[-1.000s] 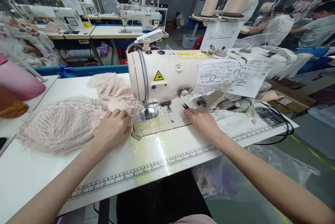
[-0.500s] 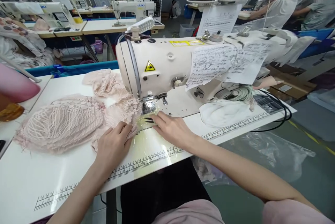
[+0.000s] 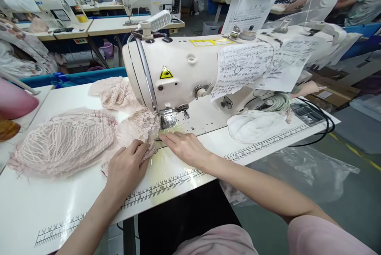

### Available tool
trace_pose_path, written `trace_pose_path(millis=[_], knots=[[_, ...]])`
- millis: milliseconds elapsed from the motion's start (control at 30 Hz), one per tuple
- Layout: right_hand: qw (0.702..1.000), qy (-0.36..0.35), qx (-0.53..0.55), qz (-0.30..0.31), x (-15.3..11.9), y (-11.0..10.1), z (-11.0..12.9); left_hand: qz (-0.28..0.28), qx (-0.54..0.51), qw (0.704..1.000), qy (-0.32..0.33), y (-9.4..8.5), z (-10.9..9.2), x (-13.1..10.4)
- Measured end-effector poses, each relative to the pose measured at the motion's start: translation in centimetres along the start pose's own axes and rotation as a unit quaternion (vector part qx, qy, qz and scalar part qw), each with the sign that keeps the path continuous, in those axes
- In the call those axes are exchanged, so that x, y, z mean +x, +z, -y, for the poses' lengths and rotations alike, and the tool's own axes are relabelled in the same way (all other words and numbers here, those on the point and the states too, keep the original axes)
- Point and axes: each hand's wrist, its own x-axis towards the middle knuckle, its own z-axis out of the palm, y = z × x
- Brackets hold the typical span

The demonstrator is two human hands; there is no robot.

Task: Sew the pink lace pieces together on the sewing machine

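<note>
Pink lace fabric [image 3: 71, 140] now bunches under my curled, pinching left hand [image 3: 126, 165], while my right hand [image 3: 184, 147], gripping small dark snips [image 3: 158, 140], has slid in from three o'clock toward the cream sewing machine [image 3: 178, 72].

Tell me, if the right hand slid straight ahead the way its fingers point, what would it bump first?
The right hand points left toward the pink lace fabric by the left hand; it would probably meet that lace first, just in front of the sewing machine.

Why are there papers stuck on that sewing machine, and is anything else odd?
Handwritten paper sheets droop over the sewing machine arm, curling at the edges. The pink lace lies bunched in heaps. Nothing looks spilled or broken.
</note>
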Motion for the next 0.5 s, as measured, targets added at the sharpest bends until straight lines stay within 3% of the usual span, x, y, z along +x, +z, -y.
trace_pose_path(millis=[133,267,400,500], knots=[[1.0,0.003,0.011,-0.021,-0.2,0.0,-0.2,0.0,-0.006,1.0,0.004,-0.1,0.0,0.2],[0.995,0.037,0.052,-0.075,-0.8,-0.7,-0.6,0.003,-0.008,1.0,0.028,-1.5,-0.3,-0.1],[0.981,0.038,0.147,-0.121,-1.7,-1.7,-0.3,0.02,-0.039,0.997,0.062,-3.7,-1.8,-2.2],[0.978,-0.005,0.183,-0.102,-2.5,-2.3,0.6,0.019,-0.101,0.994,0.044,-4.6,-3.4,-4.7]])
